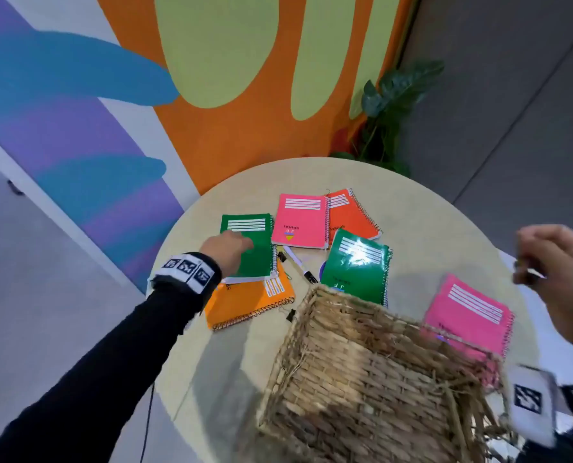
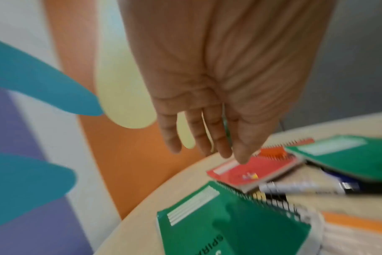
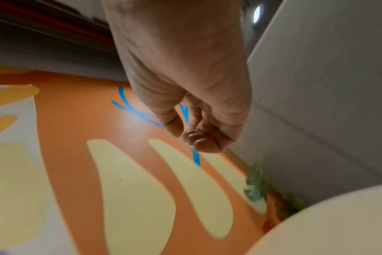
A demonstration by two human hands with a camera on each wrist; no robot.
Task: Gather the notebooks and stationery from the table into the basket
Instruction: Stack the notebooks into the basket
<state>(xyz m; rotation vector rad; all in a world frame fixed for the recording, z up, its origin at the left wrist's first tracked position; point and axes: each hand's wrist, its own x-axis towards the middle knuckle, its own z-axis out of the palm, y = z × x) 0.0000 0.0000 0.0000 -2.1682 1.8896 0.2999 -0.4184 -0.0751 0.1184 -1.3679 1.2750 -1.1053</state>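
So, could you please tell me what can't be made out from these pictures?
- Basket contents: head view shows only its outer woven wall; the bottom edge cuts it off.
- Right hand: something small seems pinched; blurred in the head view, hidden behind the curled fingers in the right wrist view.
- Left hand over the green notebook: contact unclear; the left wrist view is blurred.
- Purple item: mostly covered by the other green notebook.
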